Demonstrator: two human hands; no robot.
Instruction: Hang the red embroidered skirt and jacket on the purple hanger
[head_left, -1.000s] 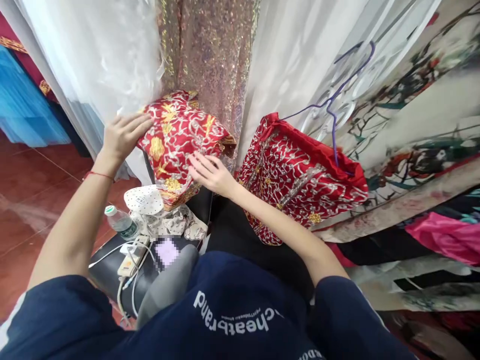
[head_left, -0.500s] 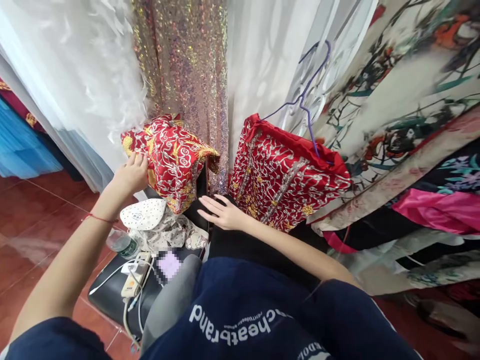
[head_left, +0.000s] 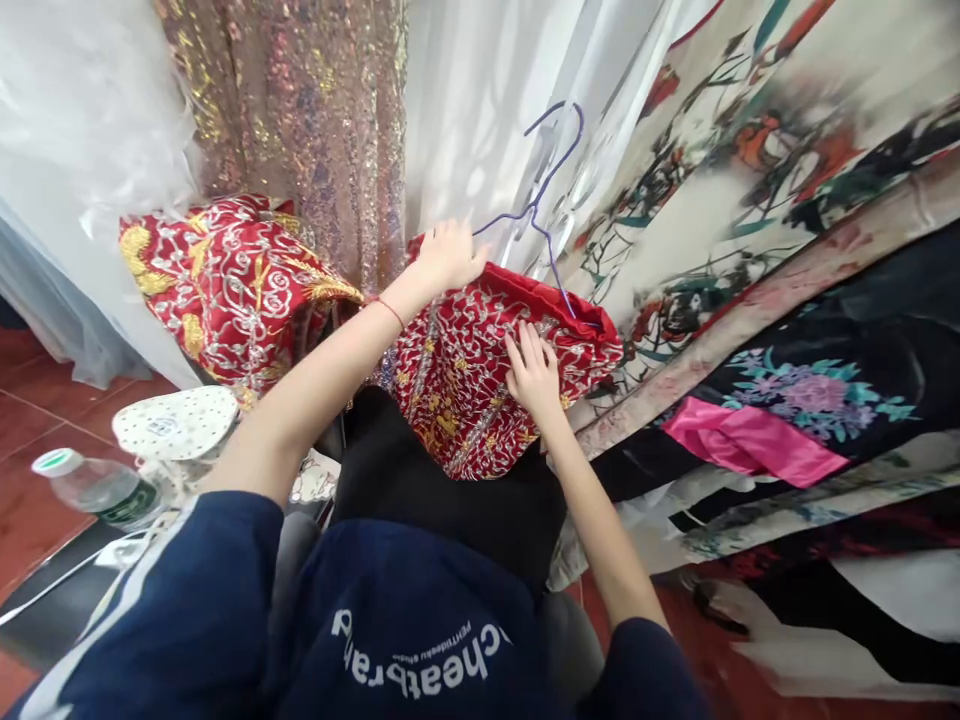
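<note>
A red garment [head_left: 480, 370] with silver and gold embroidery lies over my lap, its plain red top edge around a purple wire hanger [head_left: 534, 205]. My left hand [head_left: 448, 258] is at the left end of that top edge, beside the hanger's arm, with its fingers curled over the cloth. On the embroidered front rests my right hand [head_left: 534, 378], palm down, fingers spread and holding nothing. To the left, a second red embroidered piece [head_left: 232, 290] sits bunched up, partly behind my left forearm.
A clear plastic bottle [head_left: 101, 487] and a white dotted item [head_left: 176, 422] are on a black seat [head_left: 60, 590] at the left, with a white cable. Sequined cloth [head_left: 300, 120], white sheer fabric and a floral-print garment [head_left: 720, 200] hang in front. Dark clothes with a pink bow [head_left: 750, 445] are at the right.
My left hand has left the bunched red piece and crossed right to the garment on the hanger. My right hand has moved right onto its front. The view has shifted right.
</note>
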